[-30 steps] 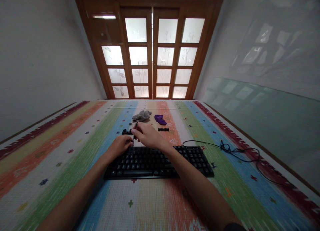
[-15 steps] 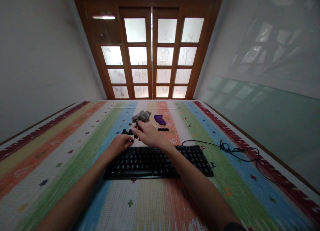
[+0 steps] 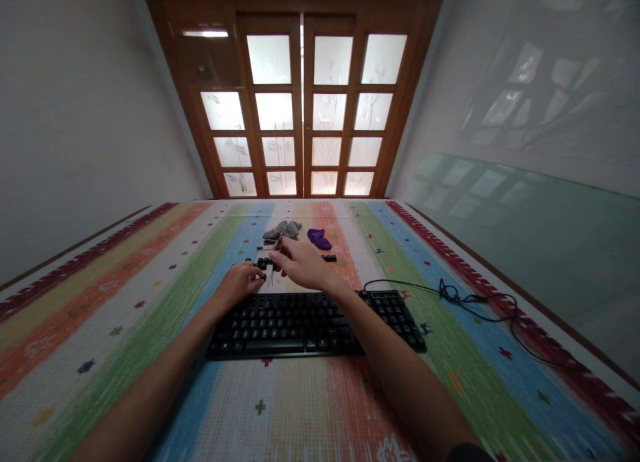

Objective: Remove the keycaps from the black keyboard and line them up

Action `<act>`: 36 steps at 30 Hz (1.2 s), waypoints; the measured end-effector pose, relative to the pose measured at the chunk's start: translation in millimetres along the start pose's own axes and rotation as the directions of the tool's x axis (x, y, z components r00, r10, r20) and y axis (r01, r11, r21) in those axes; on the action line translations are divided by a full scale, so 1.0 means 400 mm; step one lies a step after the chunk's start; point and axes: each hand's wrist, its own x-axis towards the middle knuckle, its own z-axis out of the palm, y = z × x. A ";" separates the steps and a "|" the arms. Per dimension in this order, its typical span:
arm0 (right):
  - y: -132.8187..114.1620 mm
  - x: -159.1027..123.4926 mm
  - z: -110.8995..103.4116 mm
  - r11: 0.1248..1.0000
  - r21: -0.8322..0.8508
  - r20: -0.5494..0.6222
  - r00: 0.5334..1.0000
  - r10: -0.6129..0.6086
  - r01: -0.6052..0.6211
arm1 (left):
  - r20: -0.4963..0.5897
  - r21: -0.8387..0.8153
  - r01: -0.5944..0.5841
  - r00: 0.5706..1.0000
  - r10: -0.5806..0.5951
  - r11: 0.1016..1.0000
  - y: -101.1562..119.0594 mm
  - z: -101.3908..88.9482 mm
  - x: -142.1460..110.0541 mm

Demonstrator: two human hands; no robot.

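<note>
Just past the keyboard's [image 3: 283, 329] back edge, left of centre, I've both hands close together. L hand [image 3: 239, 283]: grip pinched shut on a small dark piece [image 3: 263, 277], prob. a key cap, tho too tiny to be sure. R hand [image 3: 306, 265]: grip closed round a slim tool [image 3: 279, 245], thin wires pointing down, long axis approx. upright w/ a slight lean.

Relation that counts: wire ends sit just R of the dark piece, so the piece lies L of the tool & below R grip; L hand has it, R is right alongside. Touching or apart? Can't tell at this res.

Hard to see: R fingers cover most of the tool's handle; R hand & forearm also block part of the loose caps [image 3: 263, 263] behind and some of the keyboard. Both forearms run off the bottom edge. Cable [image 3: 467, 302] is tangled on the bench [image 3: 320, 415], far R.
</note>
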 end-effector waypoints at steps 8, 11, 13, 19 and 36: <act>0.011 0.005 -0.013 1.000 0.009 -0.003 1.000 0.018 -0.018 | -0.004 0.045 0.006 1.000 -0.006 0.999 -0.004 0.001 0.018; 0.012 0.006 -0.015 1.000 0.013 -0.006 1.000 0.016 -0.015 | -0.007 0.016 -0.001 1.000 0.001 1.000 -0.005 0.002 0.022; 0.011 0.005 -0.015 1.000 0.012 -0.006 1.000 0.019 -0.019 | 0.003 -0.007 0.000 1.000 0.000 1.000 -0.006 0.003 0.023; 0.008 0.003 -0.015 1.000 0.010 0.002 1.000 0.024 -0.024 | 0.016 -0.027 0.004 1.000 -0.004 1.000 -0.005 0.011 0.025; 0.008 0.004 -0.016 1.000 -0.019 0.030 1.000 0.008 -0.007 | -0.060 -0.004 -0.069 0.996 0.069 0.998 -0.020 0.064 0.087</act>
